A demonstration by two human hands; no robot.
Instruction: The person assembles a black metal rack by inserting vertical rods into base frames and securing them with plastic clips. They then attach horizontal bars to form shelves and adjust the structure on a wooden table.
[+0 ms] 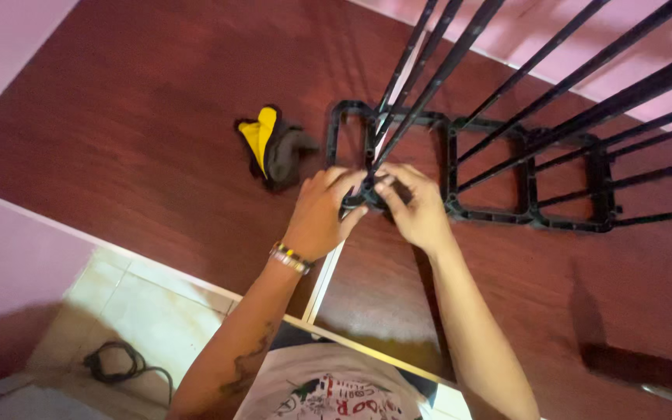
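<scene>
— Rod (421, 82) base, where is it?
— Pinched by both hands at the frame (530, 179) corner; shaft slants up and away. Left hand (322, 214) and right hand (414, 208) equally near.

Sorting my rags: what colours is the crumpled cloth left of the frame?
Yellow and dark brown-black crumpled cloth, clearest in the head view.

Both forearms reach forward and converge, left hand (322, 214) with beaded band at the wrist, right hand (418, 208) beside it, fingers curled inward, fingertips of both nearly meeting, backs of hands up.
</scene>
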